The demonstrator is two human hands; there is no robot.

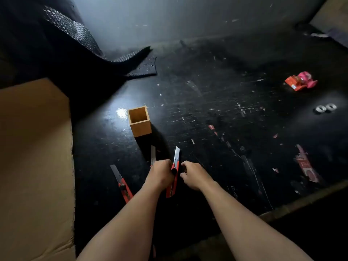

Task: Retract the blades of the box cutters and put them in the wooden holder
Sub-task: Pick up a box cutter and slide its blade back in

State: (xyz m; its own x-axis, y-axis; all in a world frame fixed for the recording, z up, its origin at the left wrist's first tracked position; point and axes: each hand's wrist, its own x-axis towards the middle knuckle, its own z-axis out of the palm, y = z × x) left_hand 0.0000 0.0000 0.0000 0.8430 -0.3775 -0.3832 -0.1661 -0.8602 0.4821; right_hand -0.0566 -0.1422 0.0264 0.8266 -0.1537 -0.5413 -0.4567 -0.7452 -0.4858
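A square wooden holder (pixel 140 120) stands upright and looks empty on the black table. My left hand (pixel 160 173) grips a red box cutter (pixel 174 178) with its silver blade extended away from me. My right hand (pixel 194 175) is curled right beside that cutter, fingers at its body; whether they grip it I cannot tell. A second red cutter (pixel 122 183) lies on the table to the left, blade out. A third cutter's blade (pixel 153 155) shows just beyond my left hand, the rest hidden behind the hand.
A large cardboard sheet (pixel 35 157) covers the left side. Black textured mats (pixel 131 63) lie at the back left. A pink and red tape dispenser (pixel 301 81) and two small white rings (pixel 324 108) sit at the right. Paper scraps (pixel 306 164) litter the scratched table.
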